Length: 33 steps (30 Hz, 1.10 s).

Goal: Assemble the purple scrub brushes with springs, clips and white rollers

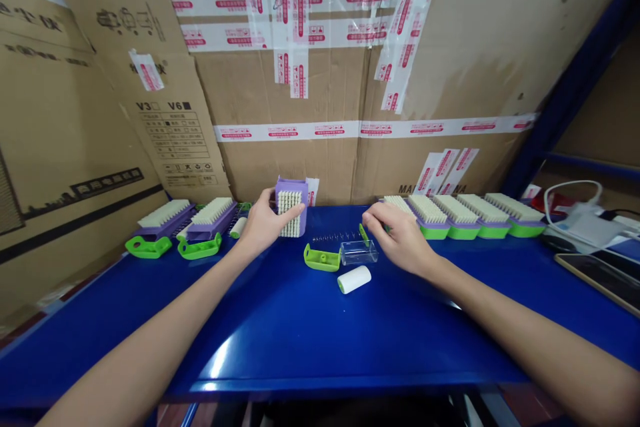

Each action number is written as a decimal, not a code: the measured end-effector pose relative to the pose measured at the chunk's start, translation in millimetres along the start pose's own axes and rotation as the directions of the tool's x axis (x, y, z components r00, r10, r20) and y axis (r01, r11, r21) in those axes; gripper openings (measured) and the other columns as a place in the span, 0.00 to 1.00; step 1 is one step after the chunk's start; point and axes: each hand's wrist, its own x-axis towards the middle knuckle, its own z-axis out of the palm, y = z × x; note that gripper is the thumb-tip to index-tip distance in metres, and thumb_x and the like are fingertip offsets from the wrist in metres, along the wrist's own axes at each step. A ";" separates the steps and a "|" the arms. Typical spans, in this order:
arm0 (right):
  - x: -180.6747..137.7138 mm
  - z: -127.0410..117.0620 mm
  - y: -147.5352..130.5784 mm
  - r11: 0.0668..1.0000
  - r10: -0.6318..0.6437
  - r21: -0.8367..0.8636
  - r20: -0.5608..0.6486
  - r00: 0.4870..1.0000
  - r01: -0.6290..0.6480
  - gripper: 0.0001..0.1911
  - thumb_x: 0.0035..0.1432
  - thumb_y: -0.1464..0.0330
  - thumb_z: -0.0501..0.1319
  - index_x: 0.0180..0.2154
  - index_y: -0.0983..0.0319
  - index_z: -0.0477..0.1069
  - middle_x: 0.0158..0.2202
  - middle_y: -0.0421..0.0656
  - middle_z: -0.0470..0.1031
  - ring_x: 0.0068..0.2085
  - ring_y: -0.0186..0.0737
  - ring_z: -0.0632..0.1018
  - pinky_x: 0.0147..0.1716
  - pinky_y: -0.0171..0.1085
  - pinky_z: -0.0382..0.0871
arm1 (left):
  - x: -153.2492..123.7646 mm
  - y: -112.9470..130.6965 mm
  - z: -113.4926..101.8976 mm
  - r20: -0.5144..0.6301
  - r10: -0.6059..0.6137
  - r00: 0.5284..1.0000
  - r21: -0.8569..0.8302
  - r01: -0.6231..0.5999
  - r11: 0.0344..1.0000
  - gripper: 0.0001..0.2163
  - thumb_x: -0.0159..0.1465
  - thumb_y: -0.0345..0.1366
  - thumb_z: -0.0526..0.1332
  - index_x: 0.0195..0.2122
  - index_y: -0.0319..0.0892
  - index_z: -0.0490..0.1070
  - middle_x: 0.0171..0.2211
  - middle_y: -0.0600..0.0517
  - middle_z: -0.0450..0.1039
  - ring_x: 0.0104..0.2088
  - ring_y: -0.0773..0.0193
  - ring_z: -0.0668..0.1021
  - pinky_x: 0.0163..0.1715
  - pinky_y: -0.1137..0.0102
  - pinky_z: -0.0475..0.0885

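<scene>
Your hands are well apart. L hand (273, 217) is clamped on a purple brush block (291, 208), held just above the worktop (300, 333) near the middle, roughly upright w/ bristles facing you. Block's a rectangular purple plastic body w/ dense rows of short cream bristles; your thumb lies over part of them. R hand (397, 230) has curled fingers w/ tips at a small green part (364, 234); can't tell if it's gripped.

Btwn the hands: thin coil spring (333, 237), green end piece (322, 259) w/ a round boss inside, clear box (359, 253) right beside it, & white roller (355, 279) w/ a green end, lying a bit nearer you.

Worktop's glossy blue, w/ bright glare front L. To the L, 2 more purple brush units (213, 211) w/ green handles (199, 247) in front. To the R, a row of green-based brushes (481, 213), bristles up, the nearest partly behind your R hand. Far R: white device (587, 223) w/ cable & a phone (600, 277). Cardboard (295, 167) walls the back & L, patched w/ red-printed tape (287, 131).
</scene>
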 end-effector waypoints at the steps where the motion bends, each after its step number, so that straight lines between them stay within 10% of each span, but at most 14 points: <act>1: -0.1 1.1 -1.6 1.000 -0.029 -0.005 0.020 0.999 0.029 0.17 0.78 0.62 0.52 0.35 0.58 0.70 0.32 0.44 0.74 0.36 0.44 0.72 0.40 0.44 0.64 | 0.9 1.9 -0.5 -0.042 -0.009 0.999 -0.025 0.008 1.000 0.33 0.56 0.53 0.77 0.57 0.42 0.71 0.53 0.39 0.82 0.51 0.44 0.84 0.55 0.50 0.77; 6: -3.7 10.2 -14.0 0.995 -0.098 0.038 0.081 0.992 0.095 0.10 0.77 0.65 0.55 0.51 0.60 0.72 0.43 0.48 0.79 0.45 0.48 0.75 0.46 0.47 0.67 | 0.3 20.2 -2.7 -0.136 -0.052 0.989 -0.282 0.011 0.959 0.30 0.60 0.58 0.73 0.53 0.41 0.72 0.51 0.42 0.81 0.50 0.49 0.83 0.53 0.56 0.77; 12: -5.9 10.1 -28.7 0.987 -0.160 0.029 0.152 0.975 0.157 0.11 0.77 0.64 0.55 0.54 0.58 0.72 0.51 0.50 0.80 0.51 0.51 0.75 0.50 0.49 0.67 | -18.1 54.9 3.3 0.138 -0.148 0.979 -0.646 0.202 0.736 0.28 0.65 0.64 0.64 0.48 0.41 0.76 0.37 0.45 0.82 0.39 0.51 0.85 0.37 0.62 0.82; 17: -4.9 15.2 -31.2 0.988 -0.136 -0.035 0.232 0.963 0.147 0.10 0.76 0.60 0.60 0.49 0.59 0.75 0.51 0.49 0.80 0.53 0.53 0.74 0.52 0.50 0.65 | -27.8 64.7 9.0 0.267 -0.221 0.938 -0.699 0.346 0.626 0.28 0.67 0.65 0.62 0.49 0.42 0.77 0.33 0.46 0.82 0.38 0.51 0.85 0.31 0.66 0.80; 33: -8.6 32.2 -20.2 0.998 0.001 -0.063 0.321 0.947 0.021 0.13 0.64 0.61 0.74 0.46 0.59 0.80 0.49 0.48 0.80 0.53 0.54 0.73 0.52 0.51 0.66 | -25.8 52.7 14.8 0.191 -0.241 0.952 -0.704 0.303 0.642 0.28 0.69 0.63 0.62 0.50 0.40 0.77 0.29 0.48 0.82 0.27 0.60 0.82 0.23 0.71 0.73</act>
